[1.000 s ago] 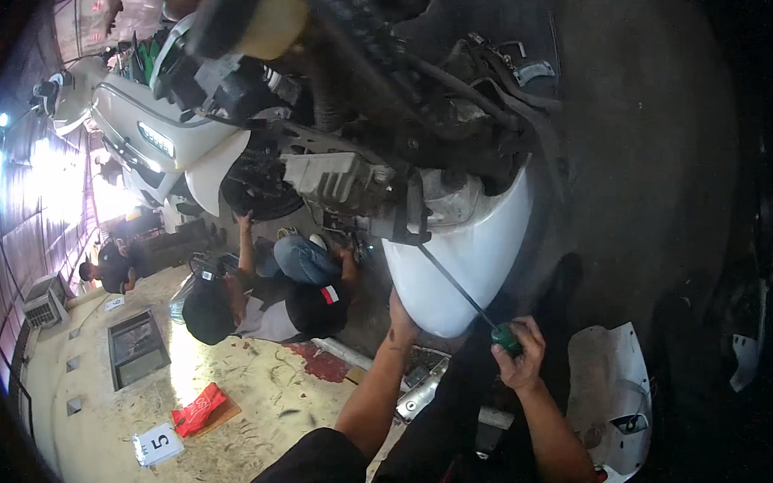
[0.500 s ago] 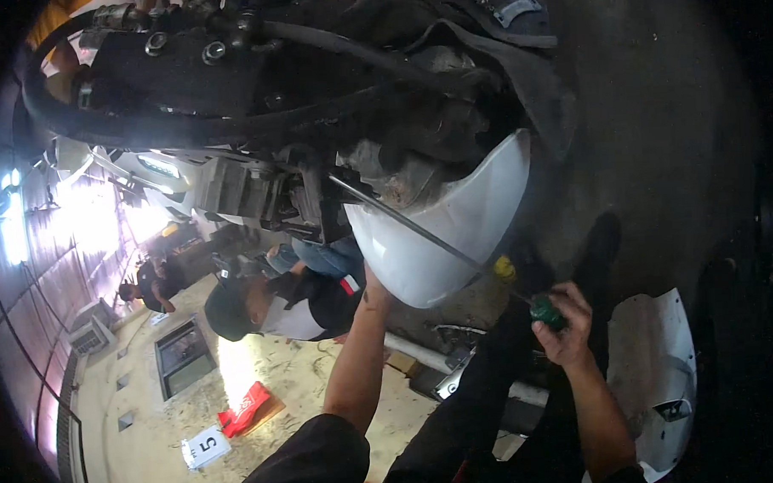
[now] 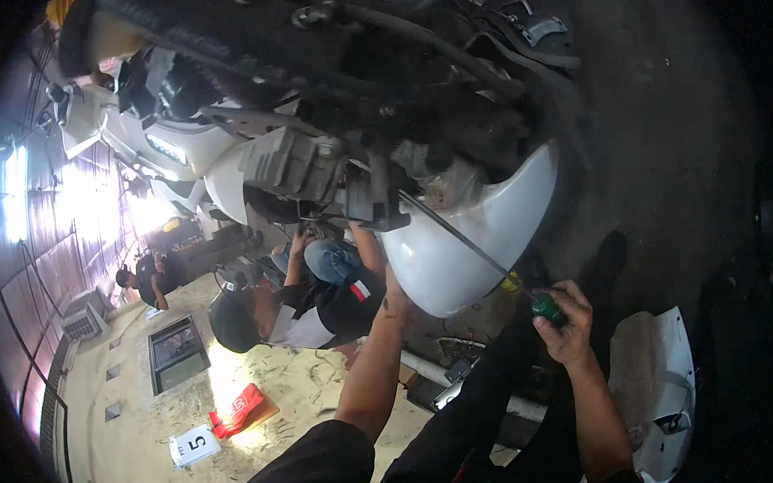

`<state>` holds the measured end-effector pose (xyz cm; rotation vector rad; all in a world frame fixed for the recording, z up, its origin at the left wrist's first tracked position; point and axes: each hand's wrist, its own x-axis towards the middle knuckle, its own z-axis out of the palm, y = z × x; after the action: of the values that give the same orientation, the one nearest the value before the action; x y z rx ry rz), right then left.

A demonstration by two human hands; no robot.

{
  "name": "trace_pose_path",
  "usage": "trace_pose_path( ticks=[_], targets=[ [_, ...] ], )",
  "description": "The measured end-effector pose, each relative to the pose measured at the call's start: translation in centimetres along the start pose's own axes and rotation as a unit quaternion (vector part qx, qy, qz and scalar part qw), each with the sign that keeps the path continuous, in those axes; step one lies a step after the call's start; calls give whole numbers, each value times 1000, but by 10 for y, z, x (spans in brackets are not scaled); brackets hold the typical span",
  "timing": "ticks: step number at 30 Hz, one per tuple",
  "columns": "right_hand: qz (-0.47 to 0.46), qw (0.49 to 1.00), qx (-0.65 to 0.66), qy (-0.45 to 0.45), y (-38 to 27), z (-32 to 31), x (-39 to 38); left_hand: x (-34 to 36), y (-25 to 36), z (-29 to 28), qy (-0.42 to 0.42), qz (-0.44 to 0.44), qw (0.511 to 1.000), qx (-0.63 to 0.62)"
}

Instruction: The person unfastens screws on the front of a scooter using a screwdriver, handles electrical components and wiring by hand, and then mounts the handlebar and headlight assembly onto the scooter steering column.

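Observation:
My right hand (image 3: 568, 324) is closed around the green handle of a long screwdriver (image 3: 467, 239). Its thin metal shaft runs up and left across a glossy white curved body panel (image 3: 484, 238). The tip end lies among the dark, dusty mechanical parts (image 3: 368, 187) beside the panel, and I cannot make out what it touches. My left hand (image 3: 395, 294) reaches to the panel's lower left edge. Its fingers are hidden behind the panel, so their grip does not show. A small yellow thing (image 3: 510, 282) sits close to the shaft, near the panel's lower edge.
Another person in a dark cap (image 3: 233, 320) crouches left of my left arm. A loose white panel (image 3: 664, 402) lies at the lower right. Dark hoses and frame parts fill the top. Farther left are a second person (image 3: 149, 279) and a red cloth (image 3: 242, 408).
The machine and white panel appear farther right and slightly lower as the view shifts. More of the crouching person's arms shows. My right hand still holds the screwdriver.

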<state>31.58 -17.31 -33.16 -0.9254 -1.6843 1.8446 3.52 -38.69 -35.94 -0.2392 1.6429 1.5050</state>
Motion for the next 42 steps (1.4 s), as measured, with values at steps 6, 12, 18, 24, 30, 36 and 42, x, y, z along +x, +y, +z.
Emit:
trace_pose_path(
  ticks=[6, 12, 18, 24, 30, 36, 42],
  targets=[
    [-27, 1000, 11, -2, -7, -2, 1, -2, 1, -6, 56, 23, 998, 36],
    [-22, 999, -50, -4, -25, -36, 12, -12, 5, 19, 87, -5, 995, -50],
    [1, 999, -36, -28, -28, -30, 6, -17, 11, 39, 31, -6, 994, -100],
    [-149, 985, -84, -29, -1, -48, 8, -19, 4, 25, 64, -33, 992, -101],
    [-93, 995, -28, 16, 22, -83, -8, -9, -5, 2, 131, 18, 991, 31],
    [36, 998, -40, -23, -61, -93, 2, -7, -17, -6, 138, -15, 990, 11],
    [45, 992, -108, -54, -112, -106, -9, -11, -14, 26, 157, -45, 987, 8]
  ],
)
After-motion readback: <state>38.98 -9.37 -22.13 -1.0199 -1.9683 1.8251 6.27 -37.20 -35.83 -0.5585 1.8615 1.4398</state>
